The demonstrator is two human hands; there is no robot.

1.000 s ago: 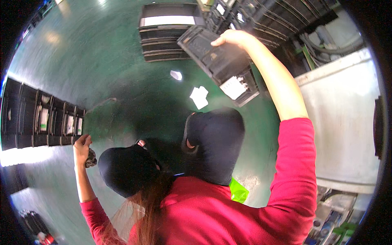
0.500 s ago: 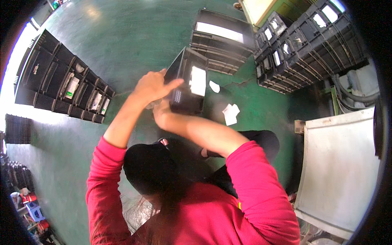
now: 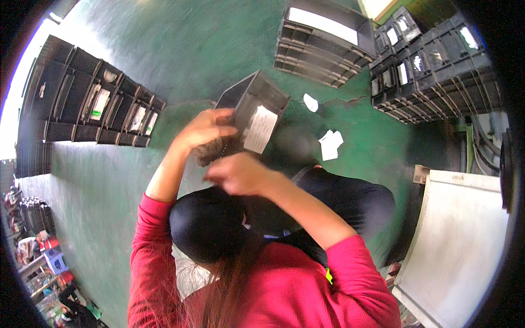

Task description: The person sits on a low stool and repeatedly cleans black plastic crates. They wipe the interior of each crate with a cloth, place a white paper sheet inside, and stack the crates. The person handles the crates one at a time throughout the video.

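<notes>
A black plastic crate [image 3: 273, 94] with a white label [image 3: 261, 129] stands tilted in front of me, its open top facing up and away. At the crate's near left side, my left hand [image 3: 205, 128] grips its edge, with fingers and thumb over the wall. Below that hand is a brownish, rough-looking thing [image 3: 206, 153] whose kind I cannot make out. My right hand [image 3: 238, 174] is just below the crate's near end, smeared by motion. Whether it holds anything is unclear.
Stacked black crates [image 3: 82, 101] rise at the left, with another stack [image 3: 322, 46] ahead and more crates [image 3: 437, 65] at the far right. White paper pieces [image 3: 330, 145] lie on the green floor [image 3: 180, 60]. A pale panel [image 3: 448, 235] stands at the right.
The crate now leans more to the right. My right hand has drawn back from beside my left hand toward my body. The view has shifted, moving the surroundings across the picture.
</notes>
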